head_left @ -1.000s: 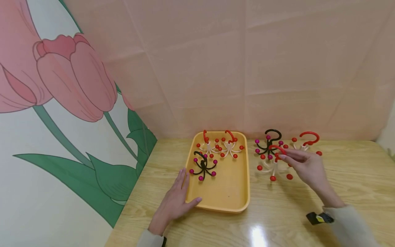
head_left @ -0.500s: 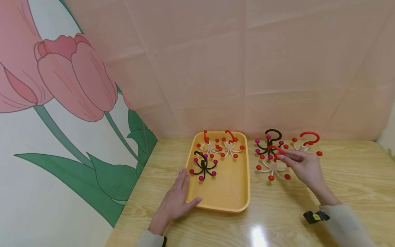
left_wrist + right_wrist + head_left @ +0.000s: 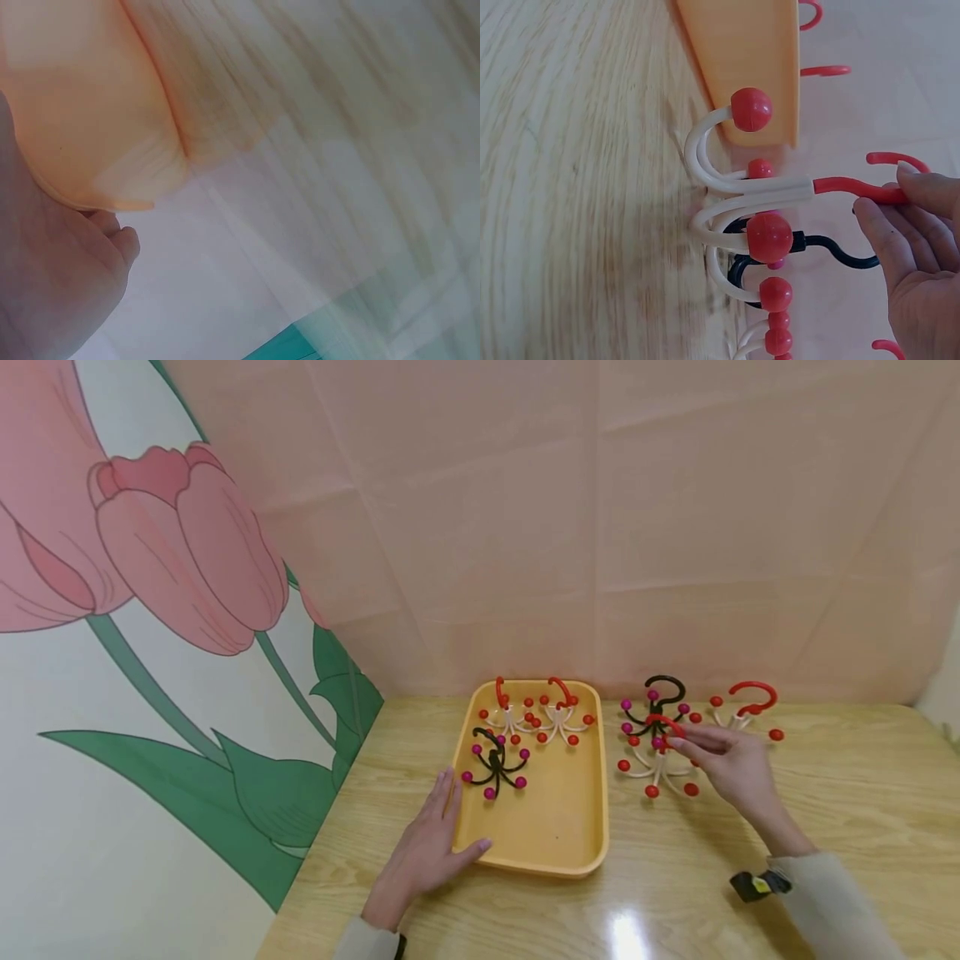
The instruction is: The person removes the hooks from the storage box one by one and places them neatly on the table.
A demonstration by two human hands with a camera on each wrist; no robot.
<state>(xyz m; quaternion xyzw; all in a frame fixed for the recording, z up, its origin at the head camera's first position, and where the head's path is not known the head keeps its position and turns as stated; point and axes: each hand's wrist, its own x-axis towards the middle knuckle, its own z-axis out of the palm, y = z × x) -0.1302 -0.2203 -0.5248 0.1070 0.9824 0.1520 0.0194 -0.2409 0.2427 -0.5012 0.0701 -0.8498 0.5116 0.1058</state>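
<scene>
My right hand pinches the red hook end of a white multi-arm hanger hook with red ball tips. Its arms spread downward, close over the table right of the tray. Behind it stands a black hanger hook with magenta balls, partly hidden by it. Straight fingers of my left hand lie along the left side of the yellow tray, the thumb at its front-left corner. Two white hangers, one left and one right, stand at the tray's back, with a black hanger in front.
Another white hanger with a red hook stands at the back right, near the pink cloth behind the wooden table. A wall with painted tulips borders the left side.
My right hand has moved slightly left with the white hanger hook, closer to the tray. The left hand stays at the tray's side, and the hangers in the tray have not moved.
</scene>
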